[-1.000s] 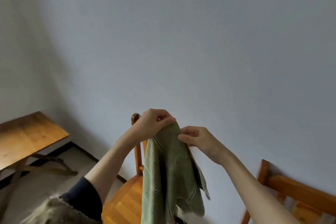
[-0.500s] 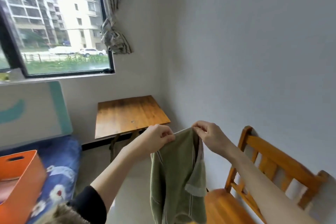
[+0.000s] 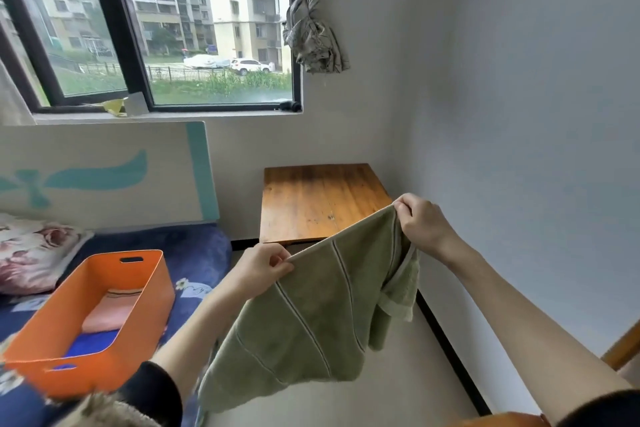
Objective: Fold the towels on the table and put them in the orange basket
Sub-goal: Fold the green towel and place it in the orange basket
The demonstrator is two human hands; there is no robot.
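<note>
A green towel (image 3: pixel 311 315) hangs in mid-air, stretched by its top edge between two hands, in front of a small wooden table (image 3: pixel 322 201). The left hand (image 3: pixel 263 269) pinches one end of that edge with curled fingers; the right hand (image 3: pixel 420 224) grips the other end, held higher, so the edge slopes.

The towel looks only partly spread: a flap near the right hand hangs doubled and twisted. Folding from here could likely trap that bunch and give a lopsided fold. A loose pinch could also let one end drop to the floor.

To the left, on a bed with a blue cover (image 3: pixel 194 253), sits the orange basket (image 3: pixel 145 305). Inside it lies a folded pink towel (image 3: pixel 107 317) towards its far end, with something blue showing beside it.
</note>
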